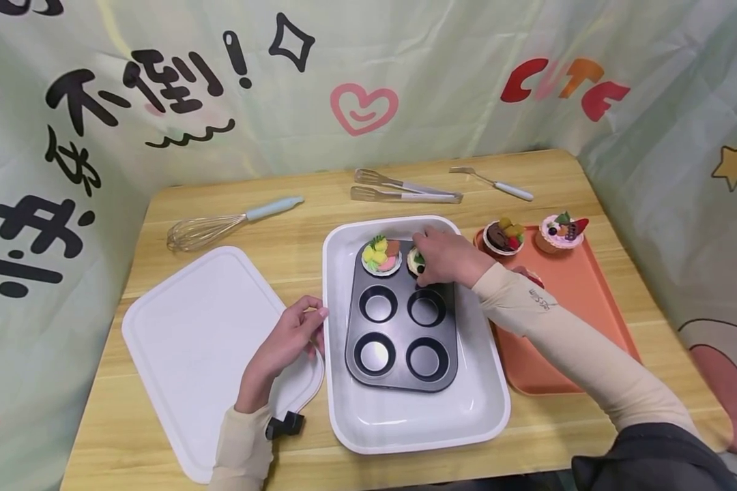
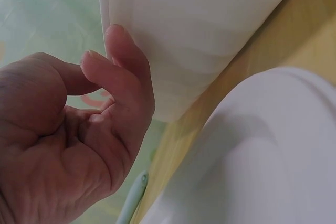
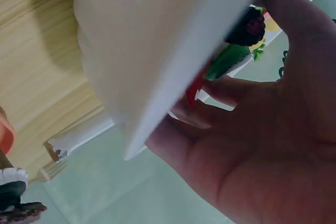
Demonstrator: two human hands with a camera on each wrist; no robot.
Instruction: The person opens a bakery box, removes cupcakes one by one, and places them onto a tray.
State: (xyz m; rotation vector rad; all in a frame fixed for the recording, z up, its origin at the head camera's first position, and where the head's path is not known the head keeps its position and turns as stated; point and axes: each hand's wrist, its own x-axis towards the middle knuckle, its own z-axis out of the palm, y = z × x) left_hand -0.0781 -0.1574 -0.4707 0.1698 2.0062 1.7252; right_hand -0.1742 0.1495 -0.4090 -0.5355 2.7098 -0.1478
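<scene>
My right hand (image 1: 445,256) reaches over the white tray (image 1: 479,416) and grips a cupcake (image 1: 414,262) at the back right cup of the dark muffin tin (image 1: 402,354). In the right wrist view, the tray wall partly hides the cupcake's green and dark topping (image 3: 228,61). A second cupcake (image 1: 381,258), topped with yellow and pink pieces, sits in the back left cup. The left hand (image 1: 291,334) is at the tray's left side; in the left wrist view its loosely bent fingers (image 2: 126,51) rest by the outer wall.
A white board (image 1: 203,354) lies left of the tray. To the right is an orange tray (image 1: 577,293) with a chocolate cupcake (image 1: 503,239), a pink cupcake (image 1: 559,233) and a partly hidden one (image 1: 530,274). Behind are a whisk (image 1: 233,224), tongs (image 1: 405,187) and a fork (image 1: 494,183).
</scene>
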